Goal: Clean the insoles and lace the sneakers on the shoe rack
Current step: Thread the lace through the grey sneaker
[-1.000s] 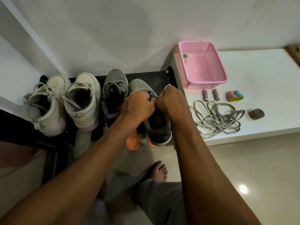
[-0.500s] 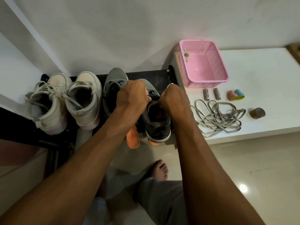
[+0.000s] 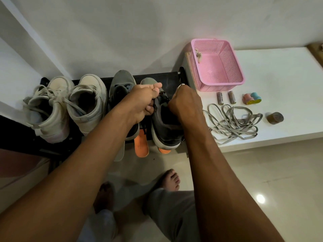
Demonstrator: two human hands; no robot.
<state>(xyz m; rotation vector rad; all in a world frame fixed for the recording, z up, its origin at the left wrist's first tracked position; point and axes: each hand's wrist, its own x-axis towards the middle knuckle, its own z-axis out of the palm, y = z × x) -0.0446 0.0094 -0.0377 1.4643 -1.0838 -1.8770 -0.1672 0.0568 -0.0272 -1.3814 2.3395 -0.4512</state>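
The pink basket (image 3: 220, 86) is glossy perforated plastic. The white ledge (image 3: 279, 70) looks smooth. 2 batteries (image 3: 220, 98) have shiny metallic casings. The laces (image 3: 232, 123) are flat, matt grey cloth. The grey sneaker (image 3: 166, 130) has a matt cloth upper and a smooth pale sole; 2 white sneakers (image 3: 52, 123) look scuffed and dull. The orange insole (image 3: 141, 145) is matt. The floor (image 3: 262, 180) is glossy tile; the shoe rack (image 3: 167, 79) is matt black.

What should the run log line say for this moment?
left hand: grips grey sneaker at opening | right hand: grips same sneaker | orange insole: overhangs rack edge | loose laces: on white shelf, untouched
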